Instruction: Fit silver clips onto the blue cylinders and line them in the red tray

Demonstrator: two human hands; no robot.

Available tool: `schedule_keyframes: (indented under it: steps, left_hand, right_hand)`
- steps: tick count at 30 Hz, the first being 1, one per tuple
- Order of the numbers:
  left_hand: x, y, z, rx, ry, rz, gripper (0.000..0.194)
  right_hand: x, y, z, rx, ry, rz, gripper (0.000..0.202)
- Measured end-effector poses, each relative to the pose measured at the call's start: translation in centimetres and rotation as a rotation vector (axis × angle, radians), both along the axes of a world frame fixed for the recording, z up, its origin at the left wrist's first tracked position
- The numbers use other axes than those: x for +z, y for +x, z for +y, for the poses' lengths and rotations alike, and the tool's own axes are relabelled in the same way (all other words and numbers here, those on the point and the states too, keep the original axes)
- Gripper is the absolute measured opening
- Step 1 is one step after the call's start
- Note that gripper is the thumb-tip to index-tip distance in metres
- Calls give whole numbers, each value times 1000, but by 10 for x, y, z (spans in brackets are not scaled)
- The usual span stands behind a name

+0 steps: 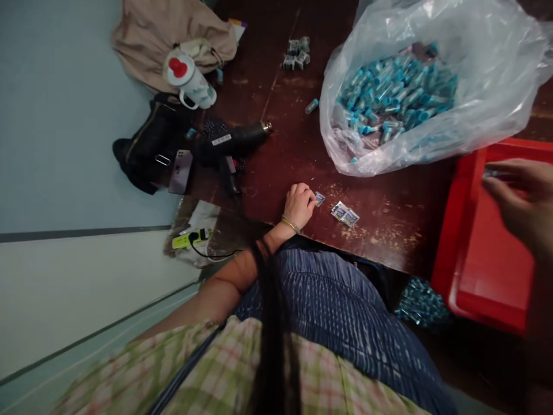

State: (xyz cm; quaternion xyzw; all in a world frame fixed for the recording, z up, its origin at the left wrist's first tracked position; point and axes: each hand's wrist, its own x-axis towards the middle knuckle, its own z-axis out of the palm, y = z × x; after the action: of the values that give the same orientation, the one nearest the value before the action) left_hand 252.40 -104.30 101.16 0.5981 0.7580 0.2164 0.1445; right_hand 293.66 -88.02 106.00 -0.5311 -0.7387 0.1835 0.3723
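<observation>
My left hand [299, 206] lies at the table's front edge, fingers curled and pinched at a small printed label [319, 199]. Just right of it, a few more of these labels [344, 214] overlap on the worn wood. Over the red tray [466, 230] at the right, my right hand [525, 199] pinches a small, clear, glinting piece that looks like a vial [492, 173]. A large clear plastic bag [432, 153] stands open behind the labels. Inside it is a heap of blue-capped vials [393, 92], and a single blue-capped vial [311, 106] lies left of the bag.
A black heat gun [233, 141] rests on the left, beside a phone [180, 172], a black bag [151, 141] and a lidded mug [194, 83]. Small wrapped bundles [297, 53] sit farther back. Below the table are a power strip [189, 238] and more vials [421, 302].
</observation>
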Motion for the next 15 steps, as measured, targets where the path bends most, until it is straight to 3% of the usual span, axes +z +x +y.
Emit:
schedule_keyframes:
  steps: [3,8,11,15]
  left_hand:
    - [-3,-7,-1,-45,32,4,14]
    - [-10,-10,0,26,83,69,4]
    - [-14,-10,4,23,93,44,12]
    - [-19,-15,4,20,158,-101,14]
  right_hand:
    - [2,-70,-17,385,-8,6,46]
    - [-11,-193,-48,760,-85,-250,27]
    - [-20,-234,-56,800,-50,-427,27]
    - [-32,-248,-52,770,-109,-368,28]
